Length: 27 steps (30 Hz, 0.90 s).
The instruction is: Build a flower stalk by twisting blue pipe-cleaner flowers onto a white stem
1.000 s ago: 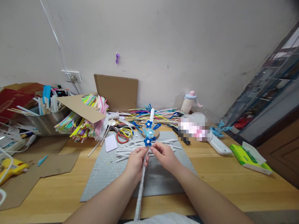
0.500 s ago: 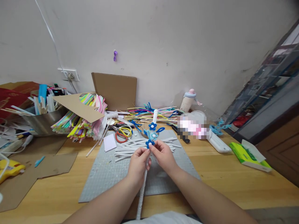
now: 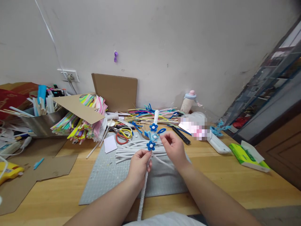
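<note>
My left hand (image 3: 140,164) is closed around a white fuzzy-wrapped stem (image 3: 142,197), just below a dark blue pipe-cleaner flower (image 3: 150,145) with a white centre. Further up the stem come a light blue flower (image 3: 154,137), another dark blue flower (image 3: 153,127) and a white top end (image 3: 156,116). A white pipe cleaner (image 3: 162,161) runs from the stem toward the lower right and passes behind my right wrist. Beside the light blue flower, my right hand (image 3: 175,152) has its fingers curled in a pinch; what they hold, if anything, is hidden.
White pipe cleaners (image 3: 127,153) lie on a grey cutting mat (image 3: 105,185). Behind are scissors (image 3: 121,138), a black cutter (image 3: 181,135) and colourful pipe cleaners (image 3: 141,117). A bundle (image 3: 82,128) and metal container (image 3: 44,124) stand left; a tissue pack (image 3: 249,157) lies right.
My right hand has left the lower dark blue flower and moved up and right, exposing the white pipe cleaner. My left hand keeps its hold on the stem.
</note>
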{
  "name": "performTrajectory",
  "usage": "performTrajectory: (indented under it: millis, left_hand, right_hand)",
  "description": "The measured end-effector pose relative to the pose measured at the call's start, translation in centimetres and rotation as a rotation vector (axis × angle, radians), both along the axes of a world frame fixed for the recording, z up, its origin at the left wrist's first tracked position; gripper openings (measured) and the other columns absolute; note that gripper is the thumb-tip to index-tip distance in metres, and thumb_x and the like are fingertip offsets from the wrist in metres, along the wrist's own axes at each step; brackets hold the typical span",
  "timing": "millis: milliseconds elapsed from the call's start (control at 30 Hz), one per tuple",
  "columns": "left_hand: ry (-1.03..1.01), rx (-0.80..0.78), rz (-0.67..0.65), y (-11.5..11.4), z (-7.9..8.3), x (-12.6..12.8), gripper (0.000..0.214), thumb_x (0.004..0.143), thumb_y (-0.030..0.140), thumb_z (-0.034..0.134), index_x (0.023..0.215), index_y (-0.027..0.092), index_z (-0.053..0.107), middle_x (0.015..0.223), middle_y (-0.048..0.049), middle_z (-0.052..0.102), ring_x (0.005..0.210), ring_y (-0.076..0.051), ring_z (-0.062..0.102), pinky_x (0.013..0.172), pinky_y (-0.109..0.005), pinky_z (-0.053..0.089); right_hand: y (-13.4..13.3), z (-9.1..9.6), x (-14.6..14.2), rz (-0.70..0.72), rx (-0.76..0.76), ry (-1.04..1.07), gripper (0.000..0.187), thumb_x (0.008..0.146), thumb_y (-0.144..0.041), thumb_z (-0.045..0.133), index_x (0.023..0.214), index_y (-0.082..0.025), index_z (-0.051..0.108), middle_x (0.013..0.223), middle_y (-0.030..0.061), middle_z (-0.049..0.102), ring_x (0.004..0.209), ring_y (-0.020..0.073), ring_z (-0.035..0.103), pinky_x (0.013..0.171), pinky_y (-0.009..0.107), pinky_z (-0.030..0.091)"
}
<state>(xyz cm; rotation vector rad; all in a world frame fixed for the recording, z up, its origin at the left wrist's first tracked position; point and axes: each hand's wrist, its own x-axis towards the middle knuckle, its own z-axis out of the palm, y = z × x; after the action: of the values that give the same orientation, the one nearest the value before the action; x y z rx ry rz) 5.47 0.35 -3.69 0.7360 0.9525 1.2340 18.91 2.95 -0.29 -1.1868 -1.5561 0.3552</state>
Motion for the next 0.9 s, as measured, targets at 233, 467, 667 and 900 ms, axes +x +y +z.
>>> performTrajectory:
  millis: [233, 467, 667, 900]
  left_hand:
    - [0.049, -0.027, -0.026, -0.4, 0.0, 0.2, 0.028, 0.061, 0.036, 0.068, 0.062, 0.017, 0.048, 0.043, 0.0073, 0.042, 0.036, -0.005, 0.038, 0.030, -0.015, 0.024]
    - [0.066, -0.020, -0.037, -0.8, 0.0, 0.2, 0.028, 0.061, 0.037, 0.067, 0.065, 0.017, 0.047, 0.044, 0.0074, 0.043, 0.037, -0.006, 0.039, 0.030, -0.015, 0.024]
    - [0.107, -0.016, -0.062, -0.7, -0.5, 0.2, 0.027, 0.064, 0.039, 0.064, 0.064, 0.018, 0.047, 0.039, 0.0074, 0.043, 0.032, -0.006, 0.036, 0.029, -0.015, 0.023]
    - [0.120, -0.021, -0.037, -0.6, -0.6, 0.3, 0.028, 0.061, 0.040, 0.064, 0.062, 0.018, 0.046, 0.035, 0.0082, 0.040, 0.032, -0.006, 0.036, 0.028, -0.015, 0.023]
  right_hand:
    - [2.8, 8.2, 0.8, 0.410, 0.212, -0.903, 0.013, 0.080, -0.025, 0.056, 0.090, -0.024, 0.063, 0.102, 0.0045, 0.057, 0.096, 0.0218, 0.047, 0.081, 0.034, 0.032]
    - [5.3, 10.6, -0.7, 0.496, 0.105, -1.350, 0.009, 0.073, -0.030, 0.063, 0.068, -0.023, 0.066, 0.102, 0.0030, 0.058, 0.100, 0.0240, 0.042, 0.087, 0.041, 0.018]
    - [5.3, 10.9, -1.9, 0.570, -0.064, -1.400, 0.015, 0.075, -0.028, 0.055, 0.067, -0.021, 0.065, 0.092, 0.0015, 0.060, 0.094, 0.0203, 0.046, 0.090, 0.040, 0.013]
    - [5.1, 9.6, -3.5, 0.484, -0.149, -1.384, 0.014, 0.068, -0.020, 0.051, 0.063, -0.021, 0.064, 0.089, 0.0031, 0.061, 0.091, 0.0210, 0.048, 0.094, 0.044, 0.011]
